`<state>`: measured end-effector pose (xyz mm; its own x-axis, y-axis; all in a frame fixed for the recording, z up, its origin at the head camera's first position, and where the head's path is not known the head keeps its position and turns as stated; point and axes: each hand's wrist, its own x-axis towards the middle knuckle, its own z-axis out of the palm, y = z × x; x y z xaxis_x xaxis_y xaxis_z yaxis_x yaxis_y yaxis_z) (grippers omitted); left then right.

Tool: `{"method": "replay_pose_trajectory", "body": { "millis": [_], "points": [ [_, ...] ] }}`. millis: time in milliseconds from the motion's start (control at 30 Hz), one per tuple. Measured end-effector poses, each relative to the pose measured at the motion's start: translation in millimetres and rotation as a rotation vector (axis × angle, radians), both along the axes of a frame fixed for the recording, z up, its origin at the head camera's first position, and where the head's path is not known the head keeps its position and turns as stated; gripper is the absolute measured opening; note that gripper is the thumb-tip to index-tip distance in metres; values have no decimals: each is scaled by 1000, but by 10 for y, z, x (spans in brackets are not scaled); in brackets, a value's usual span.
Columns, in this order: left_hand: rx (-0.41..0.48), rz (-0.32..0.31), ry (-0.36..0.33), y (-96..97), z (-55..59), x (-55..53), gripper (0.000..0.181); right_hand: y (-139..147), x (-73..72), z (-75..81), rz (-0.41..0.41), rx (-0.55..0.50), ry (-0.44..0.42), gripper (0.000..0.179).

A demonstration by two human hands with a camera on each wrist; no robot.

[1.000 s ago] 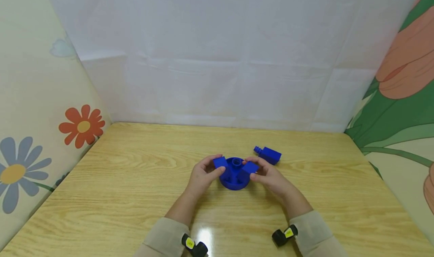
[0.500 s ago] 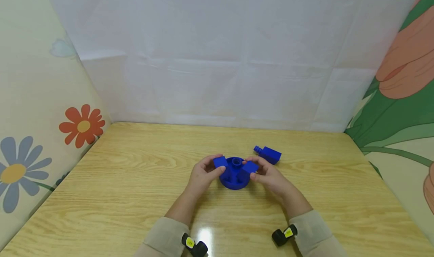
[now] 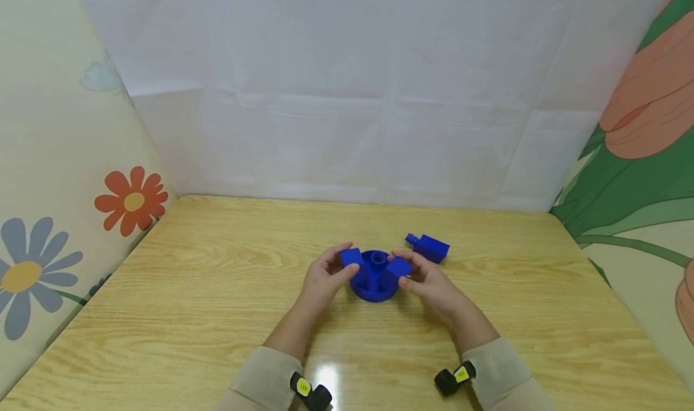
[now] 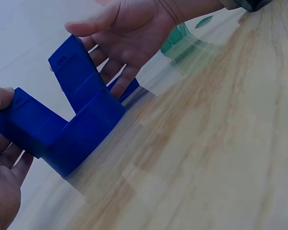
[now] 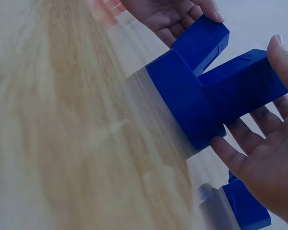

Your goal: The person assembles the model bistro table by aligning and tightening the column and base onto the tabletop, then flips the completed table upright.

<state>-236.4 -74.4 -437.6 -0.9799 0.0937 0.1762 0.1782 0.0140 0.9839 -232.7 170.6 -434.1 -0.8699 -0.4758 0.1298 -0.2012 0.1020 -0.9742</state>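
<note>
A round blue base (image 3: pixel 374 293) with a raised ring-shaped socket at its far side rests on the table. Two blue rectangular blocks stand in it, leaning apart in a V. My left hand (image 3: pixel 320 281) holds the left block (image 3: pixel 352 258) between thumb and fingers, the thumb near its top edge. My right hand (image 3: pixel 436 283) grips the right block (image 3: pixel 399 267) likewise; in the right wrist view its lower fingers are close to the base (image 5: pixel 175 96). The blocks' lower ends are hidden inside the base.
Behind the right hand, a third blue block (image 3: pixel 432 249) with a ridged peg lies on its side on the wooden table (image 3: pixel 228 296). A white sheet (image 3: pixel 347 97) hangs along the far edge. Floral panels (image 3: pixel 49 158) flank both sides.
The fingers of the left hand have shifted slightly upward along the left block. The right hand, base and other blocks look practically the same.
</note>
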Motion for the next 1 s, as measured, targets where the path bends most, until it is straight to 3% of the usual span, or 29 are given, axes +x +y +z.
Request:
{"method": "replay_pose_trajectory", "body": {
  "millis": [267, 400, 667, 833, 1000],
  "points": [
    [24, 77, -13, -13, 4, -56, 51, -47, 20, -2, -17, -29, 2, 56],
    [45, 91, -12, 0, -1, -66, 52, -44, 25, 3, -57, -20, -32, 55],
    [69, 154, -18, 25, -21, -111, 49, 21, -6, 33, -148, -123, -40, 51],
    [79, 183, 37, 2, 37, -89, 49, 162, -63, 65, -311, -61, 6, 44],
    [162, 274, 194, 0, 184, -3, 45, 295, -131, 81, -523, -12, 14, 39]
  ]
}}
